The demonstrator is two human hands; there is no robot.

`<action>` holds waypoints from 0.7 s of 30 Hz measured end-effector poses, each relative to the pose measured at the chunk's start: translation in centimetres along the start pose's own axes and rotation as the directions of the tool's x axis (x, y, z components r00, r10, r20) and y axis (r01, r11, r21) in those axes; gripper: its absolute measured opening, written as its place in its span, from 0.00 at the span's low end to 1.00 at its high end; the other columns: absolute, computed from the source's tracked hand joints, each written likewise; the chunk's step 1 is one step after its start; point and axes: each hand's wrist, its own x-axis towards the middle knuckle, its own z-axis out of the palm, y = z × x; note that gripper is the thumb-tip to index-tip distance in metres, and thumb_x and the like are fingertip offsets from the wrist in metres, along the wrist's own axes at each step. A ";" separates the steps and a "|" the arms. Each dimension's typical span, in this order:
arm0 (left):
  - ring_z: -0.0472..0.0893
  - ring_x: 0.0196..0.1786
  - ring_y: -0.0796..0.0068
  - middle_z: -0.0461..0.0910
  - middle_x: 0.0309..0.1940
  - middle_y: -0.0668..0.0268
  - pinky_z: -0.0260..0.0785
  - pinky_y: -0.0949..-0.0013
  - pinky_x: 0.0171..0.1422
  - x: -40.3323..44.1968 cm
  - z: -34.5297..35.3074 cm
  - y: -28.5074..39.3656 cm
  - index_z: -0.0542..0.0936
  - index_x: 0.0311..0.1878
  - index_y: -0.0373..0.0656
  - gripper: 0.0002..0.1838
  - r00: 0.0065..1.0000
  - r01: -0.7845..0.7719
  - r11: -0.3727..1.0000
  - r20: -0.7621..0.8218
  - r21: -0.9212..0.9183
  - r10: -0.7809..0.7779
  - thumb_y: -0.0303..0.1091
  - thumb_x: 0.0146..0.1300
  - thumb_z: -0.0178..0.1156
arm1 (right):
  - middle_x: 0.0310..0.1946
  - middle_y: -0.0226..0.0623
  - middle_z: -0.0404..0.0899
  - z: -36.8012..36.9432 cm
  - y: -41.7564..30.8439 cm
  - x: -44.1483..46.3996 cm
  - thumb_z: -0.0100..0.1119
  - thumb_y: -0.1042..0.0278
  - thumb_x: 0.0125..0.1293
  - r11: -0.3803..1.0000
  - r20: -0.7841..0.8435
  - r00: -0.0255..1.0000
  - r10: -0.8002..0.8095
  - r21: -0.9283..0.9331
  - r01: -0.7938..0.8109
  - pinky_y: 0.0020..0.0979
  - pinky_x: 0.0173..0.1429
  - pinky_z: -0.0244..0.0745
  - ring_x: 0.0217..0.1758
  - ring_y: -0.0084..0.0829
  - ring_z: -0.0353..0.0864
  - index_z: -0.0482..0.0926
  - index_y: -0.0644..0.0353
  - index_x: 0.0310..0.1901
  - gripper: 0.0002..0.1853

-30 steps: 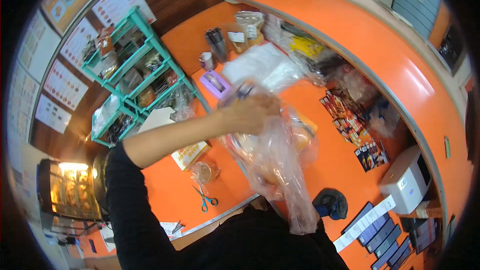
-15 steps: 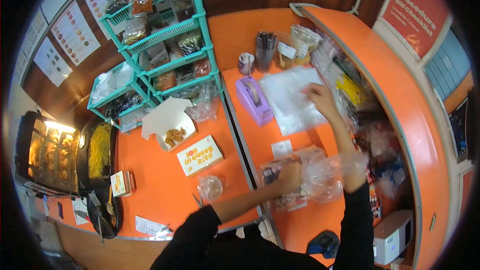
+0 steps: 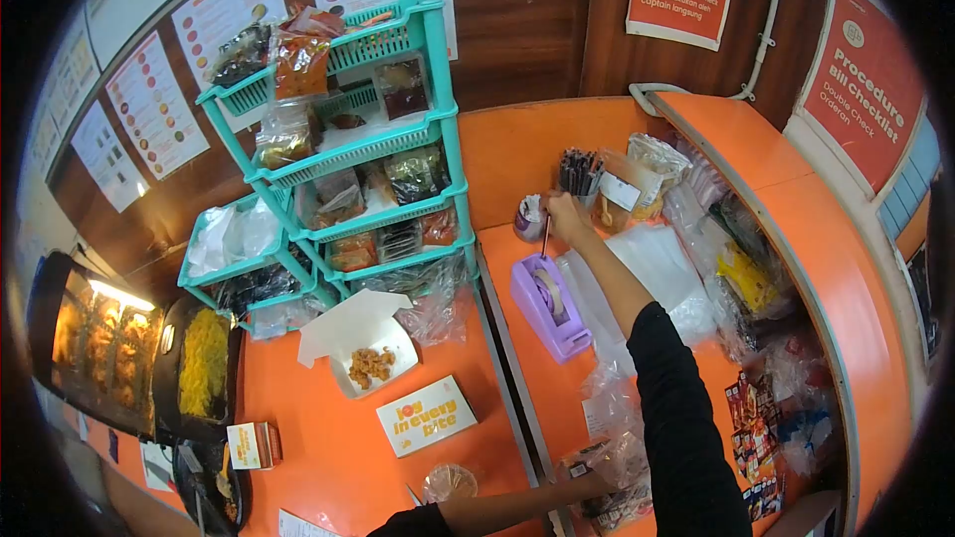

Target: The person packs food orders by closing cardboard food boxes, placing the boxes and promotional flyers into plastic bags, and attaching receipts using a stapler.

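Observation:
My right hand [image 3: 569,220] is closed on a thin dark stick [image 3: 545,236], held near-upright above a purple tape dispenser [image 3: 549,308]. Just behind the hand is a holder full of dark slender utensils [image 3: 579,171], with a small cup [image 3: 529,218] to its left. My left hand [image 3: 595,485] is low on the right-hand counter at a clear plastic bag [image 3: 615,413]; the bag and my right sleeve hide its fingers. Dark printed packets [image 3: 619,509] lie under the plastic there. Under my right arm is a stack of clear plastic sheets or bags [image 3: 665,264].
An open white box [image 3: 398,343] with brown food and a closed printed box [image 3: 428,416] stand on the left counter. Teal basket shelves [image 3: 358,159] rise behind them. A clear cup [image 3: 450,483] is near my left forearm. Piled plastic and sachets [image 3: 751,418] line the right ledge.
My right hand has gone from over the plastic sheets to beside the utensil holder and now holds a thin stick. My left hand stays by the bag. The camera has tilted up.

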 end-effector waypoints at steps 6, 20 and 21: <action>0.77 0.43 0.54 0.78 0.37 0.51 0.70 0.56 0.47 0.2 -1.3 -0.6 0.75 0.46 0.32 0.25 0.999 0.008 1.000 0.035 0.008 -0.008 0.42 0.50 0.65 | 0.41 0.43 0.75 -3.2 -2.2 0.0 0.58 0.77 0.48 0.998 0.002 0.999 -0.044 -0.045 0.044 0.47 0.40 0.77 0.39 0.52 0.80 0.77 0.58 0.40 0.14; 0.76 0.46 0.58 0.77 0.41 0.54 0.70 0.58 0.48 2.2 -1.3 -1.1 0.75 0.48 0.32 0.27 0.988 -0.066 0.988 0.144 0.138 0.046 0.44 0.51 0.65 | 0.25 0.38 0.79 1.6 -1.6 0.1 0.59 0.69 0.46 0.997 0.103 0.993 0.054 0.050 -0.059 0.40 0.37 0.75 0.31 0.39 0.80 0.78 0.55 0.23 0.02; 0.76 0.46 0.59 0.77 0.41 0.54 0.70 0.58 0.48 2.5 -1.5 -1.1 0.75 0.48 0.32 0.28 0.984 -0.078 0.986 0.171 0.148 0.052 0.45 0.51 0.65 | 0.23 0.36 0.77 8.8 2.1 2.4 0.58 0.69 0.46 0.921 -0.003 0.999 -0.037 0.388 0.035 0.40 0.36 0.74 0.30 0.38 0.79 0.76 0.55 0.23 0.02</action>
